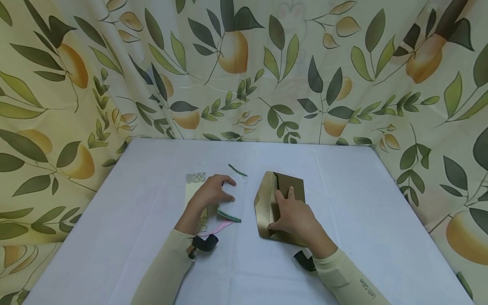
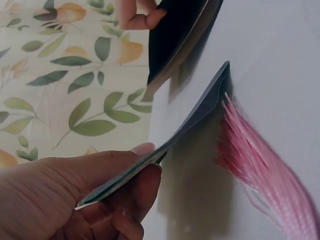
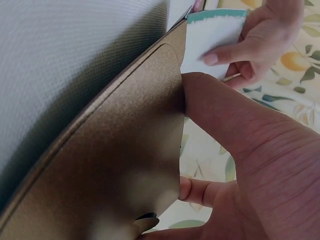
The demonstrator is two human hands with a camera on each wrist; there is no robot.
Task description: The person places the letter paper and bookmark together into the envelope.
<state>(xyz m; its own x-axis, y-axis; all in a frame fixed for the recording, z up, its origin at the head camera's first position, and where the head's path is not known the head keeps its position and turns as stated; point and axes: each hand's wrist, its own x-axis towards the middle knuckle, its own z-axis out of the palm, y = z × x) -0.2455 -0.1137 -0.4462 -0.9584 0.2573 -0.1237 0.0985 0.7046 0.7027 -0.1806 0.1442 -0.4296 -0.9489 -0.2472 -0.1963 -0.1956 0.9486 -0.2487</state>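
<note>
White cloth-covered table (image 1: 236,271); gold paper envelope (image 3: 110,145), flap open leftward, at mid-table, gripped by right hand (image 1: 299,218), thumb and fingers spread at its mouth; white card with green ends (image 1: 240,194), just left of envelope, pinched between thumb and fingers of left hand (image 1: 213,190); cream strip with glittery ends (image 1: 192,188), partly hidden by left hand; pink thread tassel (image 2: 267,172), near card

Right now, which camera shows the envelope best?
Head: it shows most of the envelope, flap open, with the right hand covering part. Left wrist shows a dark, cropped section; right wrist, a cropped close-up.
</note>
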